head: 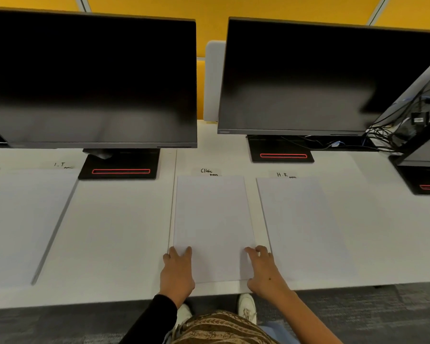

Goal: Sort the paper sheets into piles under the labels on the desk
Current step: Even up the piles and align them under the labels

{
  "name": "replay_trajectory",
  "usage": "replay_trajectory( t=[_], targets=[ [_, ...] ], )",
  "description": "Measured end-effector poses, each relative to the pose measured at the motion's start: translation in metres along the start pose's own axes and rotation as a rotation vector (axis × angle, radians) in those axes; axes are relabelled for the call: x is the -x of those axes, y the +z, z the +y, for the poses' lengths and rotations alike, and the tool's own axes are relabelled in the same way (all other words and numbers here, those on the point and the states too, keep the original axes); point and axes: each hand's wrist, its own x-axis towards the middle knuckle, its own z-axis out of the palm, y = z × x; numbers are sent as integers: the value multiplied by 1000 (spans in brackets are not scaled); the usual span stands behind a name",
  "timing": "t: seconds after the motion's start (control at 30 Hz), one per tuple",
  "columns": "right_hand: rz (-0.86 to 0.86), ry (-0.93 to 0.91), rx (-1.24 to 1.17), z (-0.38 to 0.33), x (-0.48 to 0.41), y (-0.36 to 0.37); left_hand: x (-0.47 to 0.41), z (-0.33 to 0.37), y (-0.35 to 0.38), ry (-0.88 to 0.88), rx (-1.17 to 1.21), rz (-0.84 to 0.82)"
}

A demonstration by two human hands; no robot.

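Observation:
A pile of white sheets lies under the handwritten "Clinic" label in the middle of the desk. My left hand rests flat on the pile's near left corner, fingers spread. My right hand presses on its near right edge, fingers bent over the side. Another white pile lies under the "H.R" label to the right. A third pile lies under the "I.T" label at the left. No sheet is lifted off the desk.
Two dark monitors stand behind the piles on black bases with red slots. A third monitor and tangled cables crowd the far right. The white desk's front edge runs just below my hands.

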Motion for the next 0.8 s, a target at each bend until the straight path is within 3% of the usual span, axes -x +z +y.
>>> replay_trajectory(
  t=[0.43, 0.63, 0.8],
  targets=[
    [-45, -2, 2, -3, -3, -6, -10, 2, -2, -13, -39, -76],
    [-219, 31, -59, -13, -18, -43, -33, -9, -39, -80, 247, -190],
    [-62, 11, -241, -33, -74, -94, -89, -9, -81, -169, 475, -56]
  ],
)
